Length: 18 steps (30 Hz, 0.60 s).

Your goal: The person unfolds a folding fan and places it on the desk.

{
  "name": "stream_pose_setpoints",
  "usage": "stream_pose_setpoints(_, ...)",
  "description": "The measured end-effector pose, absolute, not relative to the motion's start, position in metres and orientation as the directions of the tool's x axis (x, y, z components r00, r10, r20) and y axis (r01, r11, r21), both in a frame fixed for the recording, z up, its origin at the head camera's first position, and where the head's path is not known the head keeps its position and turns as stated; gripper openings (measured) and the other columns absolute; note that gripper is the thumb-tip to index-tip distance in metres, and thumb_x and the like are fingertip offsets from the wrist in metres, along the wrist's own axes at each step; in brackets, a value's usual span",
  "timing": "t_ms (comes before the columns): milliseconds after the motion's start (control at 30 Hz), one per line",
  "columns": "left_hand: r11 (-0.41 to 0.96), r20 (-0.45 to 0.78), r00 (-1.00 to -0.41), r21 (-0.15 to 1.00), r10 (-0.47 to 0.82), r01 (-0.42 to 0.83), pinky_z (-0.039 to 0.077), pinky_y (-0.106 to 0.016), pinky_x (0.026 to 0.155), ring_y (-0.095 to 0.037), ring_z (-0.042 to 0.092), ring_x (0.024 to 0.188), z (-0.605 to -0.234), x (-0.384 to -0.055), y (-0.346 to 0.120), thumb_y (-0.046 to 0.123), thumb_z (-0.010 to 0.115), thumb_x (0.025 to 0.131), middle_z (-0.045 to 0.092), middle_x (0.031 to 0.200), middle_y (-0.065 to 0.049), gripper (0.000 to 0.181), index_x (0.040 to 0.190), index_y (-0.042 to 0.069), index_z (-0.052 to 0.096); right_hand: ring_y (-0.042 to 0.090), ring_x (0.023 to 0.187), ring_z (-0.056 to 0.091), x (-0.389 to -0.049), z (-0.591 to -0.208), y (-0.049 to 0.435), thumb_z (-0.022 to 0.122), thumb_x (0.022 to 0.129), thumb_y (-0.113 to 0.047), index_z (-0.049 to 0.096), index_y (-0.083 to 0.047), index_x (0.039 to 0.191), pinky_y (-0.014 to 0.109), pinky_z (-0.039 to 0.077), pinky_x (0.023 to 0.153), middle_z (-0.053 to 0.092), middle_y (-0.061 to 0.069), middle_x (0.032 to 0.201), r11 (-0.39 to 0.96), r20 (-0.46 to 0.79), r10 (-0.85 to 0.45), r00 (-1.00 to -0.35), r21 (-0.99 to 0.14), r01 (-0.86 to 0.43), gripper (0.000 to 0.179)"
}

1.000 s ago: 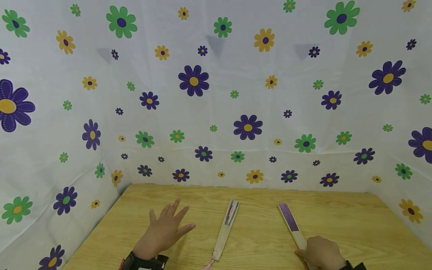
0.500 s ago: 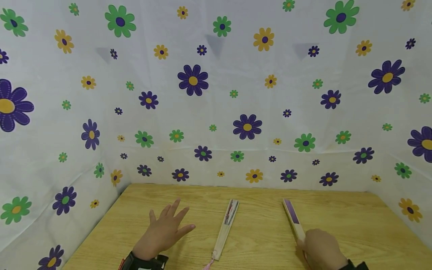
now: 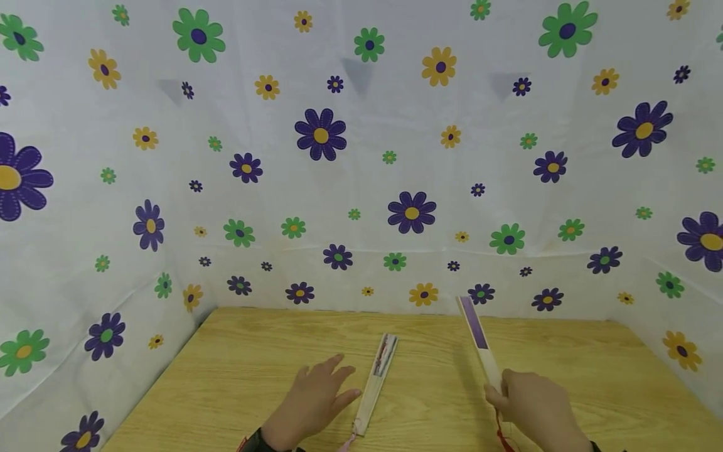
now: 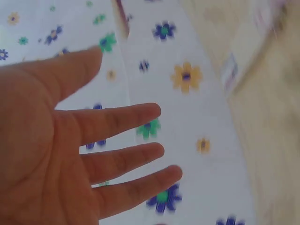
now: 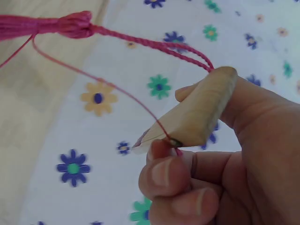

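Note:
In the head view my right hand (image 3: 533, 405) grips the lower end of a folded hand fan (image 3: 490, 367) with a purple panel, tilted up above the table with its tip against the wall cloth. Its red tassel (image 3: 503, 436) dangles below. Seen from the right wrist, thumb and curled fingers (image 5: 161, 176) hold the wooden end, where the tassel cord is attached. A second folded fan (image 3: 373, 392), with a patterned panel and a pink tassel (image 3: 347, 446), lies on the table. Just left of it is my left hand (image 3: 313, 405), fingers spread, holding nothing.
A wood-grain table (image 3: 254, 333) spans the front. White cloth with purple, green and yellow flowers (image 3: 339, 188) walls it in at the back and both sides.
My right hand has lifted the purple-panelled fan off the table, its tip rising. My left hand has moved right, closer to the lying fan, which stays put.

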<state>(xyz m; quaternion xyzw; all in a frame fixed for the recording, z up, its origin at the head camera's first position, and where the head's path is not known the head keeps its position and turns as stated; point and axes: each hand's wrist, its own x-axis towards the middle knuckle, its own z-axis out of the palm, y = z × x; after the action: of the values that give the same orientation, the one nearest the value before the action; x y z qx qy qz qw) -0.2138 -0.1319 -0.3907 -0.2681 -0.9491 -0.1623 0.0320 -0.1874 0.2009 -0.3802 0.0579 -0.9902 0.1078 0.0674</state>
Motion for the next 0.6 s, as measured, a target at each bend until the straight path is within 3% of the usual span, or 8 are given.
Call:
stream_pose_setpoints(133, 0.631, 0.151, -0.796, 0.531, 0.587, 0.566, 0.051, -0.057, 0.087, -0.036, 0.059, 0.109, -0.393, -0.210, -0.112, 0.020, 0.050, 0.103, 0.060, 0.127, -0.024, 0.033, 0.124, -0.003, 0.060, 0.009, 0.038, 0.032, -0.174, -0.367, 0.186, 0.068, 0.087, -0.030, 0.045, -0.014, 0.057, 0.022, 0.016, 0.038, 0.044, -0.005, 0.042, 0.969, 0.246, -0.126, -0.961, -0.175, -0.172, 0.041)
stream_pose_setpoints(333, 0.372, 0.173, -0.779, 0.802, 0.603, 0.467, 0.054, -0.051, 0.088, -0.029, 0.064, 0.104, -0.384, -0.203, -0.087, 0.016, 0.040, 0.107, 0.066, 0.122, -0.022, 0.034, 0.126, -0.005, 0.059, 0.009, 0.035, 0.040, -0.158, -0.349, 0.155, 0.069, 0.084, -0.033, 0.047, -0.016, 0.057, 0.024, 0.023, 0.034, 0.051, -0.007, 0.043, 0.959, 0.278, -0.131, -0.951, -0.206, -0.193, 0.039)
stream_pose_setpoints(467, 0.213, 0.161, -0.817, 0.921, 0.554, 0.325, 0.053, -0.053, 0.089, -0.029, 0.067, 0.100, -0.370, -0.200, -0.065, 0.021, 0.038, 0.108, 0.067, 0.118, -0.024, 0.039, 0.126, -0.005, 0.061, 0.008, 0.036, 0.041, -0.151, -0.338, 0.134, 0.068, 0.084, -0.034, 0.049, -0.016, 0.059, 0.025, 0.027, 0.033, 0.054, -0.008, 0.043, 0.950, 0.276, -0.140, -0.951, -0.235, -0.208, 0.036)
stream_pose_setpoints(600, 0.079, 0.143, -0.874, 0.976, 0.465, 0.201, 0.055, -0.049, 0.087, -0.026, 0.068, 0.095, -0.360, -0.202, -0.046, 0.022, 0.049, 0.103, 0.070, 0.110, -0.024, 0.037, 0.120, -0.007, 0.063, 0.009, 0.037, 0.042, -0.150, -0.332, 0.120, 0.067, 0.087, -0.036, 0.050, -0.015, 0.061, 0.026, 0.030, 0.034, 0.054, -0.007, 0.045, 0.944, 0.267, -0.132, -0.955, -0.260, -0.203, 0.037)
